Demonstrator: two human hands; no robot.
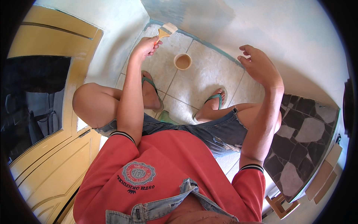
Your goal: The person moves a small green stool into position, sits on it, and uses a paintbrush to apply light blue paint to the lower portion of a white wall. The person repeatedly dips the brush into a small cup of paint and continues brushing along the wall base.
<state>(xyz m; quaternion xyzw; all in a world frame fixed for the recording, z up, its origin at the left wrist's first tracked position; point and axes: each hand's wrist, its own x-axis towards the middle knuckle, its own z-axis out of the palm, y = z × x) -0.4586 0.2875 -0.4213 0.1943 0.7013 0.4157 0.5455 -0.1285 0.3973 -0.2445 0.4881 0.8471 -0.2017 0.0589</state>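
My left hand (147, 47) grips the yellow handle of a wide flat paintbrush (166, 30). The brush head has pale bristles and points up and to the right, over the tiles near the corner of the walls. A small round tub (190, 62) of light brown liquid stands on the tiled floor, between and beyond my feet. My right hand (258, 65) is raised beside the white wall (268, 33), with its fingers loosely bent and apart and nothing in it. Bluish-grey patches mark the wall behind the tub.
A yellow door (67, 103) with a dark glass pane is at my left. My sandalled feet (151, 89) rest on the floor tiles (181, 86), with a green object (167, 117) between them. A stone-patterned surface (302, 140) and a brown plastic piece (282, 207) are at the right.
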